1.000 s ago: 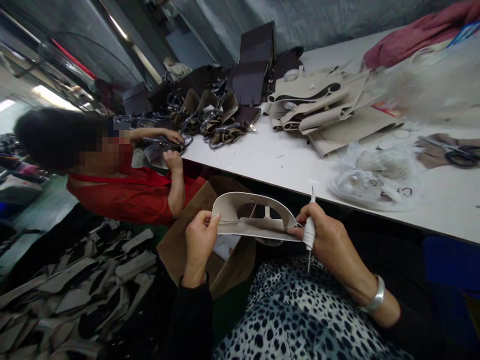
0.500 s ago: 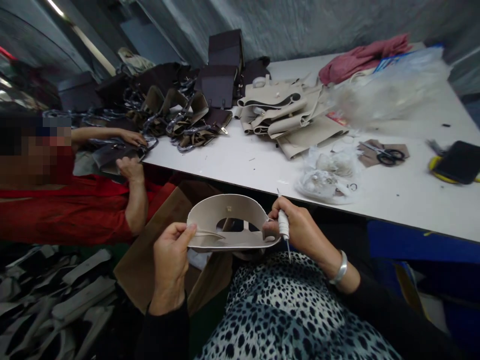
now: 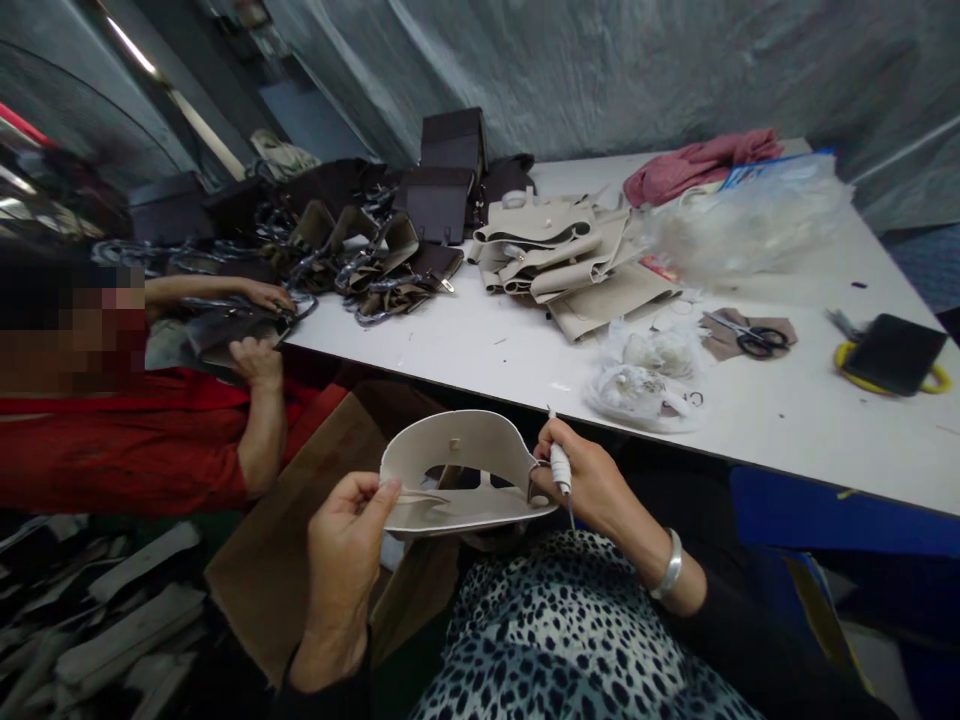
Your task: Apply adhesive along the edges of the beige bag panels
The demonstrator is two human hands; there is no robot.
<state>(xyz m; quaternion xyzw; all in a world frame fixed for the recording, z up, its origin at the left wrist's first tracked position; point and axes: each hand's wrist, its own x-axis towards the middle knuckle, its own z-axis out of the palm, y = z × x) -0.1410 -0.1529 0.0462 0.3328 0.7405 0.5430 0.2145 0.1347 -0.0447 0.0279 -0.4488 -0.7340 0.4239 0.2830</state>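
I hold a curved beige leather bag piece [image 3: 465, 450] with a cut-out over my lap, below the table's near edge. My left hand [image 3: 343, 560] pinches its left end, fingers closed. My right hand [image 3: 592, 480] grips the right end of the piece together with a thin white pen-like tool [image 3: 559, 467], which stands upright between the fingers. A silver bangle [image 3: 669, 565] sits on my right wrist.
On the white table [image 3: 810, 420] lie a stack of beige bag parts [image 3: 570, 260], dark brown parts with chains [image 3: 375, 250], plastic bags of fittings [image 3: 645, 380], scissors [image 3: 757, 340], a black pouch [image 3: 896, 352] and pink cloth [image 3: 697, 160]. A person in red [image 3: 150, 440] works at left. A cardboard box [image 3: 300, 530] stands below.
The view has swung right and tilted, showing more of the table. Both hands still hold the beige piece, which has turned slightly so its arched side shows more.
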